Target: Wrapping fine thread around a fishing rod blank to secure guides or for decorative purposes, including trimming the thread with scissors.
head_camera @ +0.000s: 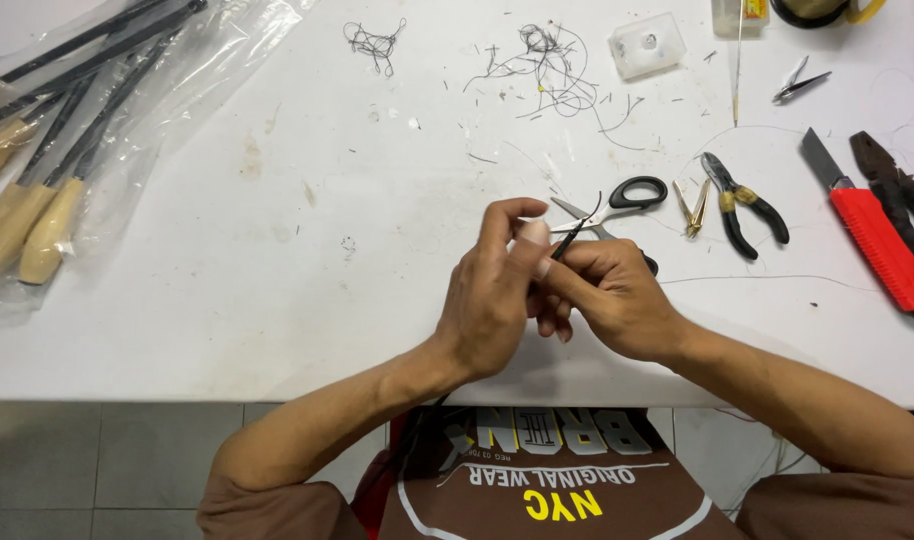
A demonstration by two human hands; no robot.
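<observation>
White table, both hands pinching thin black wire, fingers curled

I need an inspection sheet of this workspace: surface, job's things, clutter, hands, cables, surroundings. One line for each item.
Surface: white table, some stains.
Job's things: thin black rod pinched between both hands; scissors lie just behind them.
Clutter: thread scraps, pliers, red knife, bagged wooden-handled tools, small clear box.
Hands: left hand and right hand meet, both grips closed on the rod.
Cables: nothing seen, only a loose thread.
Surroundings: grey tiled floor.
</observation>
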